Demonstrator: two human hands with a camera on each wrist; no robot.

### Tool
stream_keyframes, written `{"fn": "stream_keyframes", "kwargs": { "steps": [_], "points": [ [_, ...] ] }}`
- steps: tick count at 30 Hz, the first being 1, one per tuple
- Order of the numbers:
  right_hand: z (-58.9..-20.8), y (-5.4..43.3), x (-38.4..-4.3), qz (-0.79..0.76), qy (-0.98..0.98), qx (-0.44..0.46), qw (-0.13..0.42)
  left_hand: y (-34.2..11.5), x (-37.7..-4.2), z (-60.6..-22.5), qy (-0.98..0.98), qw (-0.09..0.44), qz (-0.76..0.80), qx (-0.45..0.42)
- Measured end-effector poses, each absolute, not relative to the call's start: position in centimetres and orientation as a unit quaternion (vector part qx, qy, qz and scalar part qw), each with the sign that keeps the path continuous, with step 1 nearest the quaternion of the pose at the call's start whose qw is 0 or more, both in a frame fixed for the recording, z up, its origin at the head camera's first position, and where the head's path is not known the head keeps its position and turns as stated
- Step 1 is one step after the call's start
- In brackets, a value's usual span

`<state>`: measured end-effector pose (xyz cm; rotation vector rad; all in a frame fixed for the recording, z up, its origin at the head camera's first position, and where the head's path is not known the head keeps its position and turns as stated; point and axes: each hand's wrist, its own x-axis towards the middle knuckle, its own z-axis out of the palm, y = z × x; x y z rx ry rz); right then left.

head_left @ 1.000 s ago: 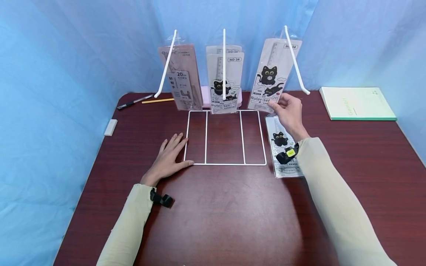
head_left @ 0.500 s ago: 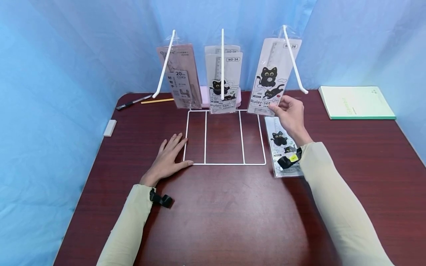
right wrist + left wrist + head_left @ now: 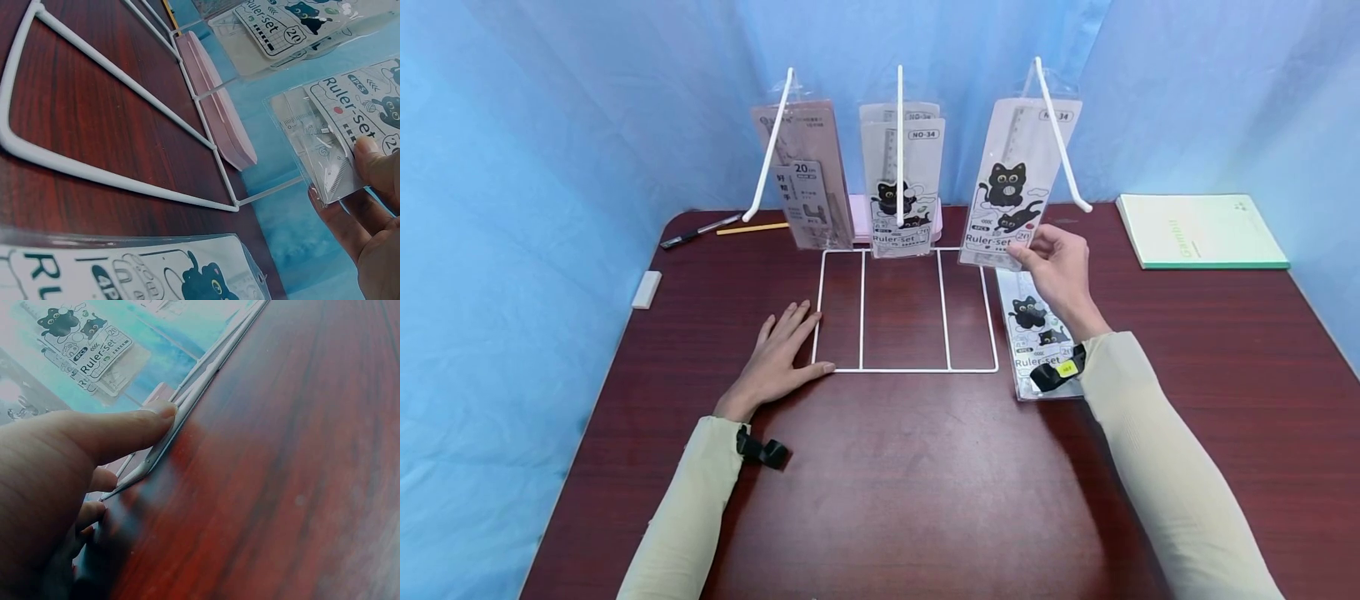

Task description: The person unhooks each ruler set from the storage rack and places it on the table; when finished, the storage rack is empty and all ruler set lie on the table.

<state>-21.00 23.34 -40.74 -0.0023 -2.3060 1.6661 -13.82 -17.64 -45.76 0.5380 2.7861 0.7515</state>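
Observation:
In the head view, my right hand point(image 3: 1058, 271) pinches the lower right corner of a cat-printed ruler set packet point(image 3: 1017, 179), thumb in front. The packet hangs tilted behind the right prong of a white wire rack point(image 3: 925, 371), its clear top near the prong's far end. Below it, another ruler set packet point(image 3: 1037, 321) lies on the table, partly covered by the right wrist strap. My left hand point(image 3: 782, 354) rests spread at the rack base's left front corner. In the left wrist view, its thumb point(image 3: 140, 428) lies on the front wire.
On the middle prong hang ruler set packets point(image 3: 901, 183); a pinkish packet point(image 3: 801, 175) hangs on the left one. A pink case point(image 3: 215, 103) lies behind the rack. Around the table are a pen point(image 3: 700, 232), a pencil point(image 3: 752, 228), an eraser point(image 3: 646, 290) and a notebook point(image 3: 1202, 232).
My right hand has moved slightly down and right, and the packet it pinches has dropped a little. My left hand stays in place on the rack.

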Motion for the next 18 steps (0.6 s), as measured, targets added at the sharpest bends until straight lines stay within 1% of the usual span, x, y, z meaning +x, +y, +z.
{"fn": "stream_keyframes", "kwargs": {
  "steps": [18],
  "points": [
    [-40.4,23.6,-19.1,0.539,-0.829,0.003,0.148,-17.6,-13.8,-45.6,0.944,0.106,0.253,0.184]
  ]
}}
